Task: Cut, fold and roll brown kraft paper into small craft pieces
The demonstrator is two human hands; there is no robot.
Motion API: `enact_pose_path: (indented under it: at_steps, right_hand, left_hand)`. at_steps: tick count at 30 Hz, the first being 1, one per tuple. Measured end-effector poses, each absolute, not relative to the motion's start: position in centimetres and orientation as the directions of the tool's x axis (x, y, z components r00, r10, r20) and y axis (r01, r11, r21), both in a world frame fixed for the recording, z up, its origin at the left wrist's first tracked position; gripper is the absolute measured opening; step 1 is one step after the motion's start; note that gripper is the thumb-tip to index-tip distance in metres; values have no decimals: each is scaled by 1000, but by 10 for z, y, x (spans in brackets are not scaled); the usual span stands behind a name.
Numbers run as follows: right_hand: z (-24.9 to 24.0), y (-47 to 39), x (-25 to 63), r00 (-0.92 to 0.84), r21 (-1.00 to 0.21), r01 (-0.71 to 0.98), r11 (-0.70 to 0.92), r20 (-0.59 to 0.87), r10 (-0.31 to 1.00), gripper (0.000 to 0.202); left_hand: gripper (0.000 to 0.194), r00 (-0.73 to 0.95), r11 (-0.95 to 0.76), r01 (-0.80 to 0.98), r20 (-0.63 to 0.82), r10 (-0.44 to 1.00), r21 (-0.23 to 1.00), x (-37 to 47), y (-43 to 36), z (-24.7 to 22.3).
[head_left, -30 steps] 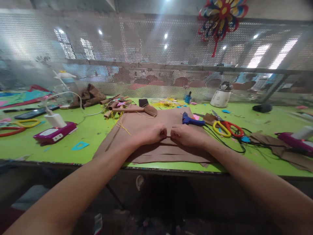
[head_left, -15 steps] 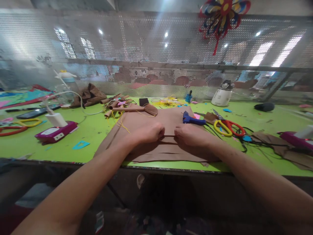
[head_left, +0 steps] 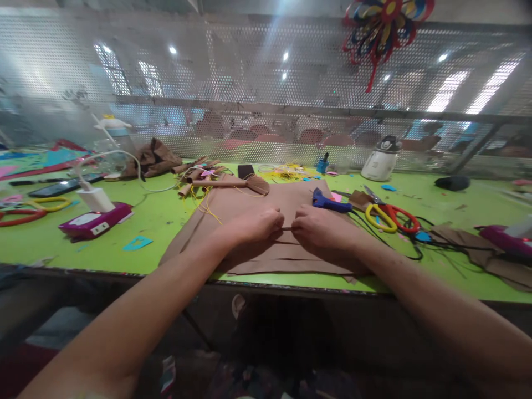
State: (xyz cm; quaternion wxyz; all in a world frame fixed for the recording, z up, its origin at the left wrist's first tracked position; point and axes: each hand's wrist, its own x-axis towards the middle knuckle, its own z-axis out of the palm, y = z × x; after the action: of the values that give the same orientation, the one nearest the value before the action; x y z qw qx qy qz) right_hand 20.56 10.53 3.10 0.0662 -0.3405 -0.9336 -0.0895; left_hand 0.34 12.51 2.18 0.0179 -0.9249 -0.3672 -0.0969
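Brown paper sheets (head_left: 286,194) lie on the green table in front of me, with slits or folds near their front edge. Above them my left hand (head_left: 266,223) and my right hand (head_left: 310,224) face each other, a small gap apart. Both have their fingers pinched on a thin brown paper strip (head_left: 286,228) that shows between them. A blue glue gun (head_left: 330,203) rests on the paper just beyond my right hand. Past my left hand are rolled brown paper tubes (head_left: 199,180) and a pleated paper fan (head_left: 257,184).
Yellow-handled scissors (head_left: 380,218) and red-handled scissors (head_left: 401,218) lie at the right among black cables. A purple power strip (head_left: 97,220) with a white plug stands at the left. A white bottle (head_left: 381,160) stands at the back right, before a perforated metal screen (head_left: 257,72).
My hands have come slightly closer together, so less of the strip shows between them. The view has shifted a little.
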Motion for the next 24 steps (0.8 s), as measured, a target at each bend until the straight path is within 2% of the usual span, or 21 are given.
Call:
enact_pose_path:
  at_steps: [4,10,16,18,20,22,24]
  right_hand:
    - [21,107,200,-750,179,661,729,177,637,25]
    - [12,107,194,-792,320,609,726,196,578,21]
    - [9,111,198,-794,309,608,731,232,562,21]
    - [11,113,200,-796,291,605,741,248,552,19]
    - [15,114,202,-792,280,609,742,270,548,16]
    - [20,113,202,-777,277,625,730,307,549,13]
    - [24,111,201,-762,278,639,717,352,543,14]
  left_hand:
    - [22,743,-752,658,194,641,-35,5,122,25]
    - [16,769,-759,637,182,613,-133,15,111,32]
    - [17,773,-752,635,173,611,-178,20,105,32]
    - [17,753,-742,654,217,621,-147,14,110,30]
    - [19,720,-731,680,232,654,-52,7,116,31]
    - [22,700,-720,690,185,689,73,0,121,34]
    - [23,701,-713,688,134,701,135,-3,125,37]
